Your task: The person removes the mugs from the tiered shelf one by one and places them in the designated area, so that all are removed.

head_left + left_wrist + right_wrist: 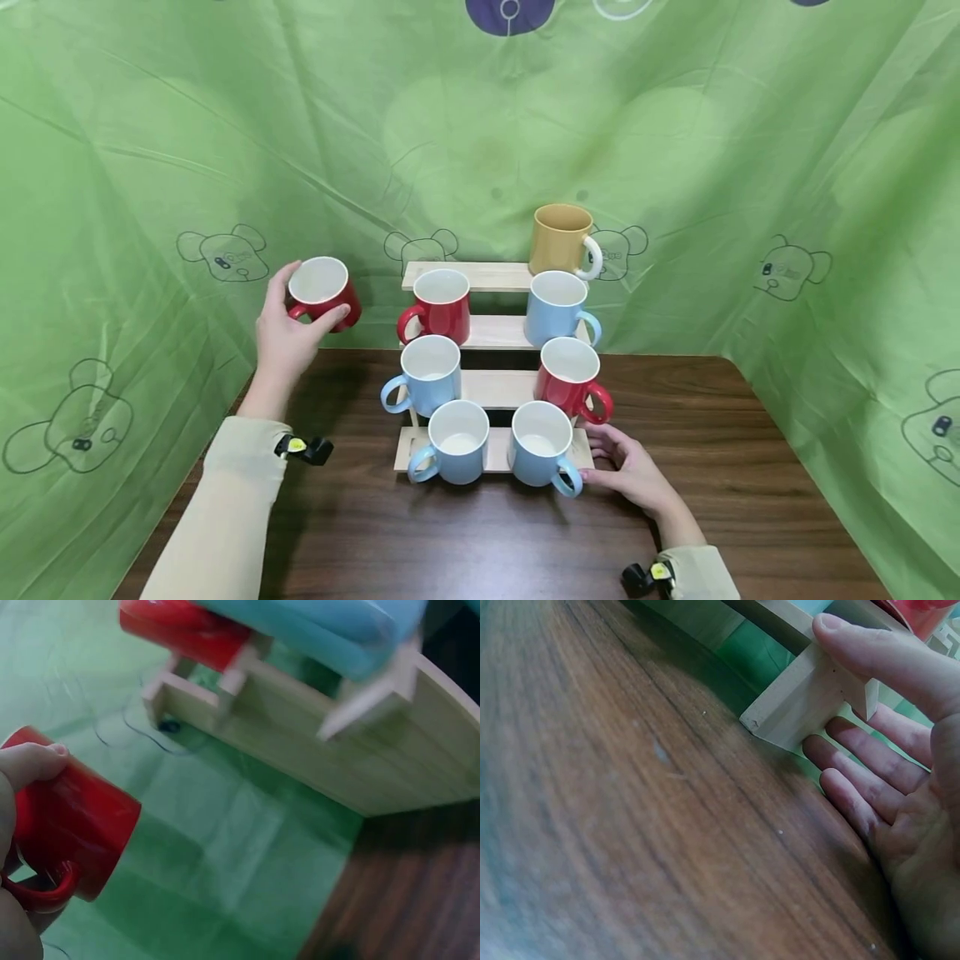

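Note:
Off to the left of the tiered wooden rack (497,387), my left hand (287,337) grips a red mug (81,814) with a white inside, raised beside the upper shelves. The thumb lies along the mug's wall, and its handle is on the palm side. At the rack's lower right end, my right hand (626,468) rests against the wood. In the right wrist view its thumb (847,637) reaches the shelf's end while the other fingers extend loosely by the side. Nearest to that hand is a light blue mug (540,446) on the bottom shelf.
A tan mug (558,237) with a white handle stands at the top right. Below are another red mug (442,312), a blue mug (555,304), a blue mug (430,375), a red mug (567,371) and a blue mug (457,446). Green cloth (480,167) surrounds the dark wooden table (450,550).

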{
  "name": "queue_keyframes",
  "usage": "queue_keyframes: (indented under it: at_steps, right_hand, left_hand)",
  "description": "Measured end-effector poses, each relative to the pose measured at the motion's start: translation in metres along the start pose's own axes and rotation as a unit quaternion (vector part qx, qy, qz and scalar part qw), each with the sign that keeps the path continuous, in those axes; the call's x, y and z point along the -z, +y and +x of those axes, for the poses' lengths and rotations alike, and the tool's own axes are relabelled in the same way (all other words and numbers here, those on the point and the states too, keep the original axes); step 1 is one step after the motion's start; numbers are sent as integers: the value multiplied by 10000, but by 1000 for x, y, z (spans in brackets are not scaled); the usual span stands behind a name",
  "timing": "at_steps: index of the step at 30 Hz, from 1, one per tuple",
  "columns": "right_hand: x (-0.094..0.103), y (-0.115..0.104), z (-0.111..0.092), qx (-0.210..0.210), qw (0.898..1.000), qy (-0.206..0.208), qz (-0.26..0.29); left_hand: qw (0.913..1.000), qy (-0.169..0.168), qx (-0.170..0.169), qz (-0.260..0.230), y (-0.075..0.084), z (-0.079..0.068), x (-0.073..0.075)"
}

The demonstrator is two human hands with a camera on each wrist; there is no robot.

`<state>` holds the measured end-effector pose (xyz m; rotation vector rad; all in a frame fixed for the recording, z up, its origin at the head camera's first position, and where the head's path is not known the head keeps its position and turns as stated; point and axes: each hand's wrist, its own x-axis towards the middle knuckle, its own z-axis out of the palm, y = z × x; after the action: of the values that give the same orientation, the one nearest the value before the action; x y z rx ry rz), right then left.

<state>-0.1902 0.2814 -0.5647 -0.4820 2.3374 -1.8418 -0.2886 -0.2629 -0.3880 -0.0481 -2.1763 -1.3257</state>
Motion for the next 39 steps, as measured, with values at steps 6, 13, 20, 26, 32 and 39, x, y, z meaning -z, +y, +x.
queue_keyframes:
  at_steps: [6,13,20,26,32,39]
  right_hand:
    - [-1,-1,0,39,10000,24,-57]
    - [-1,2,2,-51,10000,-12,-52]
    - [-1,2,3,-15,10000,-14,-68]
    - [1,3,2,127,9998,1,-148]
    - [1,3,3,192,9997,-26,-148]
    - [1,3,2,204,9997,-47,-93]
  left_hand:
    - [9998,50,177,26,-24,-14,-11]
    - [9995,23,296,96,-48,-28,-24]
    - [9990,-61,419,136,-68,-40,-36]
    - [9983,-153,544,114,-77,-49,-43]
    - [9982,-155,571,101,-82,-55,-47]
    - [9982,-145,569,95,-89,-61,-54]
